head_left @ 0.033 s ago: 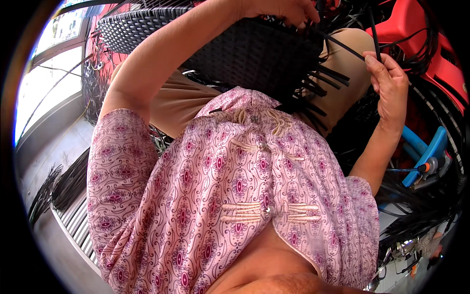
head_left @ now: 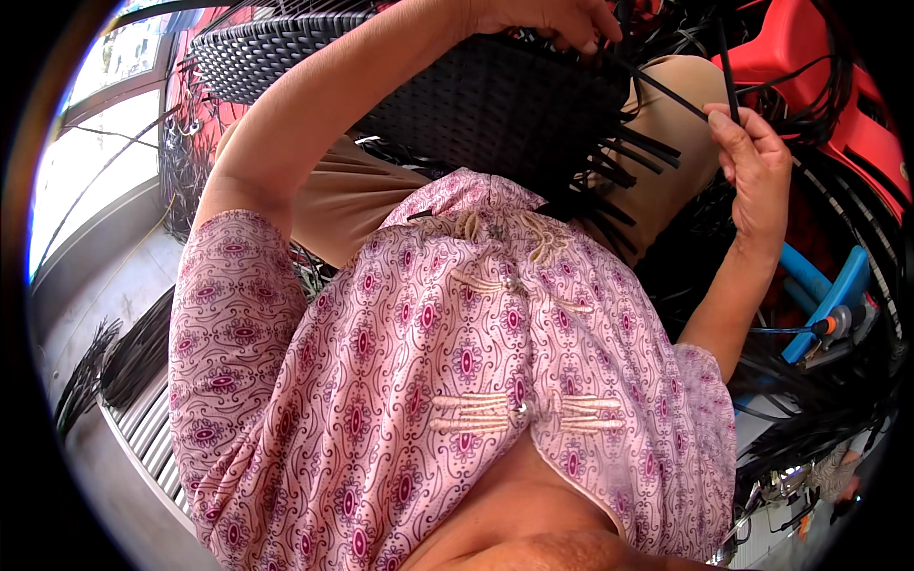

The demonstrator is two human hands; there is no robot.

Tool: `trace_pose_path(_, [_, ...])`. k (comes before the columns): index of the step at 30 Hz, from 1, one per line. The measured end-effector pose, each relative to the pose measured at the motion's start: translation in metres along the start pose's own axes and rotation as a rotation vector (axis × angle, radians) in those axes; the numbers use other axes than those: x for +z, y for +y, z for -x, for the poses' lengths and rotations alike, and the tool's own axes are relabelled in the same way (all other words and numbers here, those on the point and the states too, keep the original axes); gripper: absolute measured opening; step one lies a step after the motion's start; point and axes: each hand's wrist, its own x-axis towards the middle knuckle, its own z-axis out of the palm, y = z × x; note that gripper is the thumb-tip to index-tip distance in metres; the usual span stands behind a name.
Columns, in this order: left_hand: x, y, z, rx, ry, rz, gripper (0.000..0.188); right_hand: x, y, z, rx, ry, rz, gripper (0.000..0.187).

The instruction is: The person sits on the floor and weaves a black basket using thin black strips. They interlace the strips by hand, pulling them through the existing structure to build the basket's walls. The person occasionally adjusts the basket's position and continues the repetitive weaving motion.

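Right of one black basket [head_left: 495, 109], the right hand [head_left: 757, 157] pinches two strip lengths [head_left: 668, 91]. At the basket's far edge, the left hand's [head_left: 552, 19] finger state I cannot tell.

The grey tiled floor [head_left: 143, 264] at left bears 1 bundle of black strips [head_left: 148, 357] beside 1 slatted pale panel [head_left: 152, 452]

daylight whites out the window [head_left: 95, 162], with black, curved corners

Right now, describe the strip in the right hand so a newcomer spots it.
Find the black woven piece, top centre. Right of it, a black strip runs to the right hand; unlike the loose ends below, it is held.
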Motion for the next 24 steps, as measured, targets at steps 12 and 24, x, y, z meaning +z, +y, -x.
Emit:
trace_pose_path(12, [0.006,0.035,0.024,-0.028,0.331,-0.360,0.023,0.003,0.013,0.010,0.121,0.019,-0.050,0.023])
trace_pose_path(24, [0.030,0.033,0.001,0.083,0.185,-0.769,0.020,-0.012,-0.011,0.029,-0.098,0.093,-0.064,0.022])
